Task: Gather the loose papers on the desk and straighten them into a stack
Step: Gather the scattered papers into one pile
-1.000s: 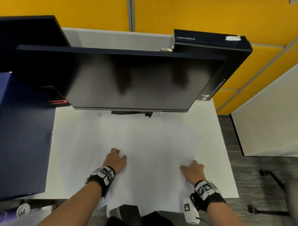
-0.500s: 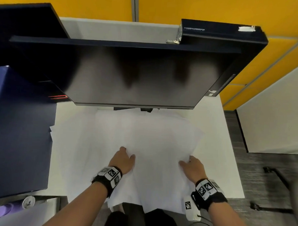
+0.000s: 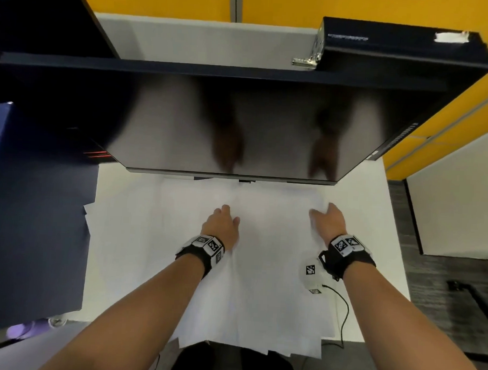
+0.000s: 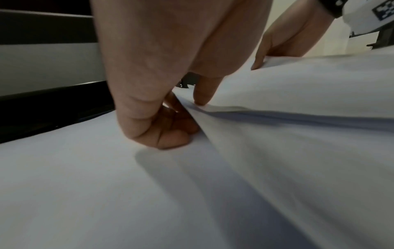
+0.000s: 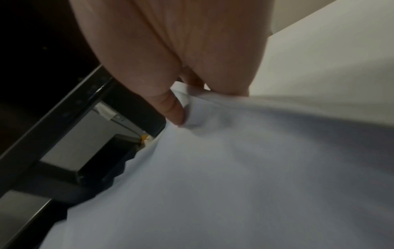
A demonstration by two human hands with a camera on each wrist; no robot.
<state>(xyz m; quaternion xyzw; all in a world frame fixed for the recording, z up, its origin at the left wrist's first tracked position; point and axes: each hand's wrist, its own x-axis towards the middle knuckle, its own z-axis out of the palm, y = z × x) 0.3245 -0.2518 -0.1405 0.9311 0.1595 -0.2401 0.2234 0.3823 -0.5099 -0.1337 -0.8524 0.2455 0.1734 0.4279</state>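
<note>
Several loose white papers [image 3: 270, 256] lie overlapped on the white desk [image 3: 381, 224], some hanging over its near edge. My left hand [image 3: 224, 220] is at the left edge of the upper sheets. In the left wrist view its fingers [image 4: 170, 136] curl under the raised paper edge [image 4: 277, 118] and the thumb presses on top. My right hand [image 3: 326, 217] holds the far right corner of the sheets. In the right wrist view its thumb [image 5: 172, 107] pinches the crumpled paper corner [image 5: 192, 101] against fingers hidden beneath.
A large dark monitor [image 3: 212, 122] overhangs the far part of the papers, just beyond both hands. A dark blue panel [image 3: 31, 217] borders the desk on the left. A black case [image 3: 396, 57] stands behind at the right. A thin cable [image 3: 343, 309] trails from my right wrist.
Both hands have slid away from me along the sheets' side edges toward the monitor. The right hand now holds the far right corner.
</note>
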